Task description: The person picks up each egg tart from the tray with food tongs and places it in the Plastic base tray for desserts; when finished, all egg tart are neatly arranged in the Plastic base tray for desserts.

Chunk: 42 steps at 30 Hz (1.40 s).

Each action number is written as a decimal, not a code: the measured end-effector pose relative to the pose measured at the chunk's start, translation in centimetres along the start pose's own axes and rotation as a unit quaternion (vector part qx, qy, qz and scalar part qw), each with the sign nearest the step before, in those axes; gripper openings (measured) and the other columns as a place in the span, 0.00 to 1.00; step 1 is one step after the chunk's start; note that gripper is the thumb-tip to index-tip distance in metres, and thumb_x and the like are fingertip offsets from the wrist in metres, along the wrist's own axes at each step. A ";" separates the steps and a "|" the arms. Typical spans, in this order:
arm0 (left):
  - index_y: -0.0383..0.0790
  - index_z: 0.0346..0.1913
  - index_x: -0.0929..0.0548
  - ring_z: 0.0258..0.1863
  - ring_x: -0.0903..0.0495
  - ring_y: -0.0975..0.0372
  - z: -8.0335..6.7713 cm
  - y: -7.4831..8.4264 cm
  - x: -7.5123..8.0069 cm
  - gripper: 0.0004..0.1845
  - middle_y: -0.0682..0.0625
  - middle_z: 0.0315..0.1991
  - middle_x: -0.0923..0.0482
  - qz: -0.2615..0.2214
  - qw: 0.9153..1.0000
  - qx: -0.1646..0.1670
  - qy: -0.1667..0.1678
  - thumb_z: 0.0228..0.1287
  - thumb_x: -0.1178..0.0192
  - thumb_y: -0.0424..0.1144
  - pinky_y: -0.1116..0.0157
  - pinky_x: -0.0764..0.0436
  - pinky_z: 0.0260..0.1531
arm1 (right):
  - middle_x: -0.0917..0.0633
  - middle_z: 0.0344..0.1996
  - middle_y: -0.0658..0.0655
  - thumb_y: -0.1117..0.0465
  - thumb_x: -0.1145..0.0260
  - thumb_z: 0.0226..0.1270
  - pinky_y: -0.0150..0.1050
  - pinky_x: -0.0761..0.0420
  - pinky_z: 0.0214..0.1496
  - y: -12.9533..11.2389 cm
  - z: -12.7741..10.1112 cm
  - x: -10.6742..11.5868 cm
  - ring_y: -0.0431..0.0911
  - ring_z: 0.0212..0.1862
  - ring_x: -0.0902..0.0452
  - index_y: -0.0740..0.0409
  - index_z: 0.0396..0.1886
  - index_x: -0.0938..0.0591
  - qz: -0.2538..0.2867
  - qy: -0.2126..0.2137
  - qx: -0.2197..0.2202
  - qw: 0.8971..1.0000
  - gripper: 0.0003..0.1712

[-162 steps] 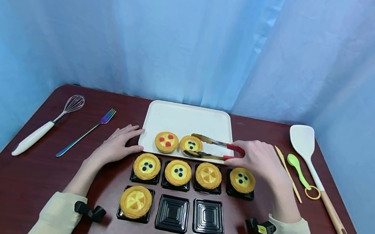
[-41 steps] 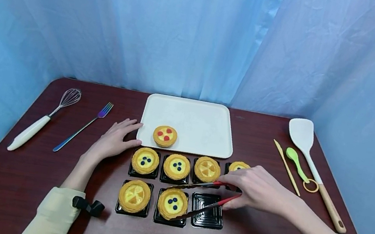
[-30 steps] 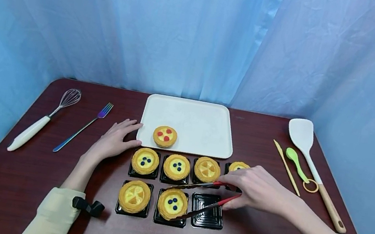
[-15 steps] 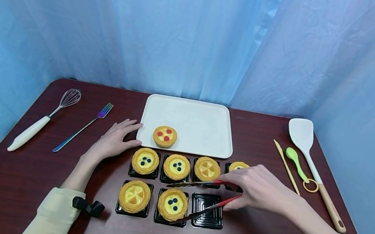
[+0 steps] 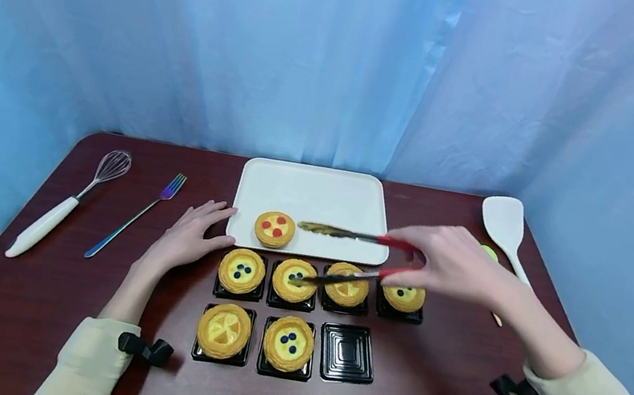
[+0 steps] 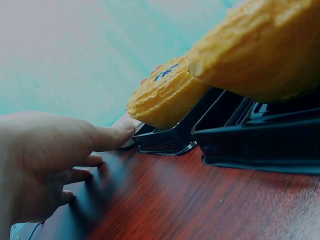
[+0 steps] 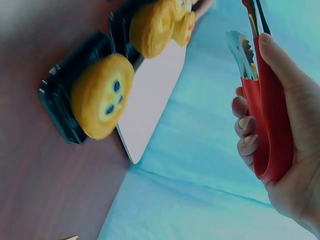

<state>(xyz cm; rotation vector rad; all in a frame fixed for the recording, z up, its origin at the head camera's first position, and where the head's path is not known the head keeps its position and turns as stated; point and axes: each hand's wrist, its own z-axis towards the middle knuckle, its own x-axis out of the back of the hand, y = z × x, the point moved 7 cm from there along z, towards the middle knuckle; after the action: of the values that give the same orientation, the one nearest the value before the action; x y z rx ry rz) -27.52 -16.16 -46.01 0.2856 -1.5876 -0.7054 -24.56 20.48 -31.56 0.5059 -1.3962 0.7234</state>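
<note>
My left hand [image 5: 187, 239] lies with its fingers spread, fingertips and thumb at the left edge of the white tray [image 5: 318, 191]. My right hand [image 5: 451, 262] grips red-handled tongs [image 5: 361, 236], their arms spread with nothing between them. One tong tip is over the tray, beside a tart with red pieces [image 5: 274, 229]; the other overlaps a blueberry tart [image 5: 286, 275] in the back row. In the front row, another blueberry tart [image 5: 288, 344] sits on its black base, next to a bare black square base [image 5: 347, 353]. The right wrist view shows the tong handle [image 7: 274, 135] in my fist.
More tarts on black bases include a fruit-wedge tart [image 5: 223, 331] at front left and a blueberry tart [image 5: 403, 298] at back right. A whisk [image 5: 63, 211] and fork [image 5: 134, 216] lie left. A white spatula [image 5: 504, 222] lies right, partly hidden by my arm.
A blueberry tart has gone from the tray to the middle front base. The tongs have let go of it, and my right hand has lifted them back toward the tray. My left hand stays put.
</note>
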 end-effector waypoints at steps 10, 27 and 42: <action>0.42 0.78 0.32 0.82 0.50 0.38 0.3 -0.1 -0.3 0.35 0.33 0.80 0.43 0.001 1.000 -0.010 0.004 0.73 0.37 0.50 0.34 0.56 0.80 | 0.21 0.23 0.42 0.28 0.28 0.57 0.36 0.31 0.27 3.2 6.5 -1.8 0.39 0.24 0.29 0.44 0.52 0.13 -0.003 -0.065 -0.058 0.996 0.32; 0.41 0.78 0.32 0.82 0.50 0.38 0.4 -0.1 -0.3 0.35 0.33 0.80 0.42 0.001 1.000 -0.009 0.009 0.74 0.38 0.49 0.35 0.56 0.81 | 0.14 0.29 0.44 0.28 0.32 0.60 0.38 0.26 0.27 1.3 11.4 -4.8 0.40 0.26 0.24 0.46 0.51 0.14 -0.088 -0.124 0.004 0.988 0.33; 0.42 0.78 0.33 0.83 0.51 0.39 0.5 -0.3 -0.4 0.35 0.34 0.80 0.43 -0.003 1.000 -0.008 0.005 0.74 0.38 0.49 0.35 0.58 0.81 | 0.18 0.22 0.45 0.28 0.31 0.60 0.35 0.35 0.22 0.6 11.6 -5.0 0.41 0.22 0.30 0.47 0.42 0.14 -0.102 -0.133 0.014 0.986 0.30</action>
<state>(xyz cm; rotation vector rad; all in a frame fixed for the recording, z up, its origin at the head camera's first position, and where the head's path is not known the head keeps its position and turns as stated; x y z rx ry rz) -27.98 -16.04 -46.45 0.2819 -1.5715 -0.7207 -33.25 11.93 -35.08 0.7785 -1.5556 0.5232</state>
